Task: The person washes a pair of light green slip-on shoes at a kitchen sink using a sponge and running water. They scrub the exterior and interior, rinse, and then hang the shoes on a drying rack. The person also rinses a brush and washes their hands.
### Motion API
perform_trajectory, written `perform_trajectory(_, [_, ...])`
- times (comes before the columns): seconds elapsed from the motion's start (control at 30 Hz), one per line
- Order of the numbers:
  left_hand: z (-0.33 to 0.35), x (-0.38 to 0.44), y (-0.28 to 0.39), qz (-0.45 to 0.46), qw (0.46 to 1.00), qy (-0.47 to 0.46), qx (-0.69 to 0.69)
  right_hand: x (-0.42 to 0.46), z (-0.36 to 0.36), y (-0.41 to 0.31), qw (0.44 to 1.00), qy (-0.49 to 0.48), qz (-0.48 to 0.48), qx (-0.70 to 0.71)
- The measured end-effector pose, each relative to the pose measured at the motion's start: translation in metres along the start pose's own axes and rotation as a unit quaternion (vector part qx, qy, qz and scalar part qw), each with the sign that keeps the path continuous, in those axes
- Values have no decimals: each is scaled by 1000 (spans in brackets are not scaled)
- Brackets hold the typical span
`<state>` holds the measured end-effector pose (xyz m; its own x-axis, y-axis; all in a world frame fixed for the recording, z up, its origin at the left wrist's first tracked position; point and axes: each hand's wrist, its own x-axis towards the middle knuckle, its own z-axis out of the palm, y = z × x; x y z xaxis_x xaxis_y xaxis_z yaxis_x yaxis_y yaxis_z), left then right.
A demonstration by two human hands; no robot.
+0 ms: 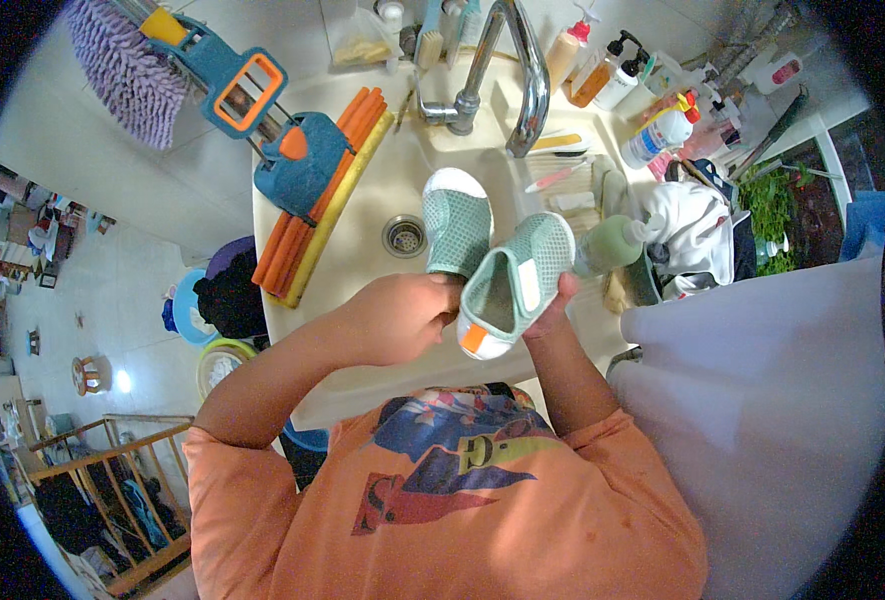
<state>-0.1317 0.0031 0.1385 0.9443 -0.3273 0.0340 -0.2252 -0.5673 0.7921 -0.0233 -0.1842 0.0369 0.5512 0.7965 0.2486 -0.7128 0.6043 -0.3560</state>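
Over the sink I hold a pair of small green mesh shoes with white soles and toes. My left hand [401, 319] grips the left shoe [457, 225] at its heel end, toe pointing away from me. The fingers are partly hidden behind the shoes. The right shoe [521, 281] is in my right hand [555, 311], tilted so its opening faces up, with a white strap and an orange heel tab showing. My right thumb presses its side, while the other fingers are mostly hidden beneath. The two shoes overlap, and whether they touch is unclear.
A cream sink [367, 270] with a metal drain [405, 236] lies below. The chrome faucet [532, 112] arches over it. A sponge mop [307, 202] leans across the left rim. Beside the right shoe stands a green pump bottle [611, 244]. Several bottles [596, 75] line the back ledge.
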Motion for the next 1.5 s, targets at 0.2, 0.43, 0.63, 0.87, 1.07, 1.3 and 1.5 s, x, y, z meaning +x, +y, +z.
perform_trajectory(0.2, [-6, 0, 15, -5, 996, 74, 40, -2, -13, -4, 994, 15, -77, -78])
perform_trajectory(0.43, [0, -18, 12, -58, 932, 193, -299, -9, -34, -17, 992, -35, -117, 41])
perform_trajectory(0.63, [3, -12, 3, -106, 811, 147, -556, -13, -45, -17, 993, -31, -92, 69])
perform_trajectory(0.87, [33, 3, 14, -114, 778, 274, -553, -7, -24, -15, 992, -5, -124, 13])
perform_trajectory(1.07, [47, 10, 21, -60, 868, 362, -334, -6, -5, -15, 990, -12, -135, -45])
perform_trajectory(1.3, [36, 7, 8, 31, 955, 292, 28, -5, -5, -19, 995, -16, -97, -12])
perform_trajectory(1.5, [27, 7, 5, -9, 955, 283, 89, -2, 1, -17, 994, 22, -77, -77])
